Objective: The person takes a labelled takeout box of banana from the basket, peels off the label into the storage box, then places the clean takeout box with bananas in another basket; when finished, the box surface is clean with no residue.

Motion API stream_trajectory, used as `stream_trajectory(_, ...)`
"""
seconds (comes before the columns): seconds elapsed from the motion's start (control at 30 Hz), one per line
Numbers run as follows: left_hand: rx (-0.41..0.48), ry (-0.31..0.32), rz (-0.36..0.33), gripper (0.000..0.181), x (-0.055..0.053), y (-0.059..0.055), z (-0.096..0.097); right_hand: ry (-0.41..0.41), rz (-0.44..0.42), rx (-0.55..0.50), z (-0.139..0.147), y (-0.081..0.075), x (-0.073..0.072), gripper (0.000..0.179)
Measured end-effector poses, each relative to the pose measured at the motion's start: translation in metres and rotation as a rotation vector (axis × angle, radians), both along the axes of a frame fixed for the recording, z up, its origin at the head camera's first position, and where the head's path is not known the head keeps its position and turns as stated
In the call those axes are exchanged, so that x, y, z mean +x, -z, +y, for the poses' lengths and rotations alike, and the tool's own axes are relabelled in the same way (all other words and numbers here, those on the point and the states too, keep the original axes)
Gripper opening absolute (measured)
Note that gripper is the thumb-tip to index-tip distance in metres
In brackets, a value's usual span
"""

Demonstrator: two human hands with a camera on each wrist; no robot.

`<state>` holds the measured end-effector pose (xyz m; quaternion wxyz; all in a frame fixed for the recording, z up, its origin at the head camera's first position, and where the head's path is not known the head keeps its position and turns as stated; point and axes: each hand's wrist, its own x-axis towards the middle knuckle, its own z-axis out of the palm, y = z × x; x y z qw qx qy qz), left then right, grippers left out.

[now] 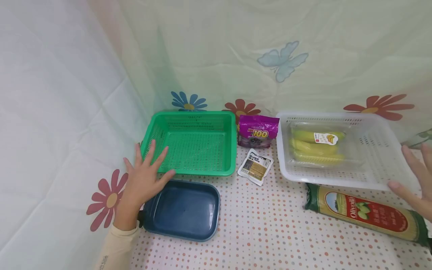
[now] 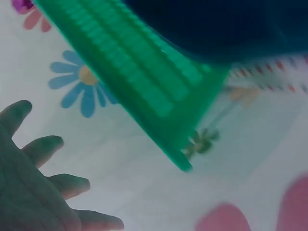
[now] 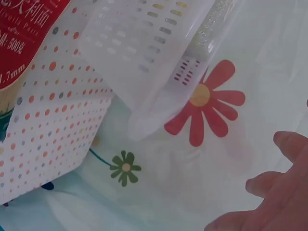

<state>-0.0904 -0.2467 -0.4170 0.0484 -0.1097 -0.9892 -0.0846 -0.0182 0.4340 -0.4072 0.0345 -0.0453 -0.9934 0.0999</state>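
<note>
My left hand (image 1: 143, 183) is spread over the left end of the green basket (image 1: 230, 150) and the corner of the dark blue tray (image 1: 185, 212), holding nothing. Its splayed fingers also show in the left wrist view, away from the green basket (image 2: 139, 96). At the right edge my right hand (image 1: 416, 180) hovers with parted fingers by the right end of the white basket (image 1: 388, 150). Inside that basket lies a clear pack of bananas (image 1: 317, 148). Below it, a pack of pasta (image 1: 368, 213) lies slanted on the table.
Between the baskets stands a purple candy bag (image 1: 258, 131), with a small white and brown packet (image 1: 255, 167) in front of it. A flower-printed curtain (image 1: 216, 56) rises behind and at the left. The dotted tablecloth (image 1: 256, 228) spreads across the front.
</note>
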Motion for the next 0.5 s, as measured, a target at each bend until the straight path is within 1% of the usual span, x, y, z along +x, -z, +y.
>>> stream_trajectory(0.1, 0.076, -0.003, 0.000, 0.080, 0.001, -0.005, 0.016, -0.018, 0.007, 0.011, 0.001, -0.001, -0.007, 0.101)
stream_trajectory(0.2, 0.185, -0.002, 0.020, 0.073, 0.002, -0.009, 0.037, -0.049, 0.019, 0.026, 0.002, -0.003, -0.017, 0.099)
stream_trajectory(0.27, 0.274, 0.002, 0.042, 0.068, 0.002, -0.012, 0.053, -0.080, 0.021, 0.018, 0.001, -0.005, -0.026, 0.095)
stream_trajectory(0.37, 0.401, 0.032, 0.073, 0.060, 0.003, -0.016, 0.080, -0.109, -0.011, -0.046, 0.000, -0.007, -0.040, 0.089)
stream_trajectory(0.5, 0.580, 0.087, 0.083, 0.054, 0.003, -0.018, 0.120, -0.155, -0.063, -0.158, 0.000, -0.008, -0.063, 0.088)
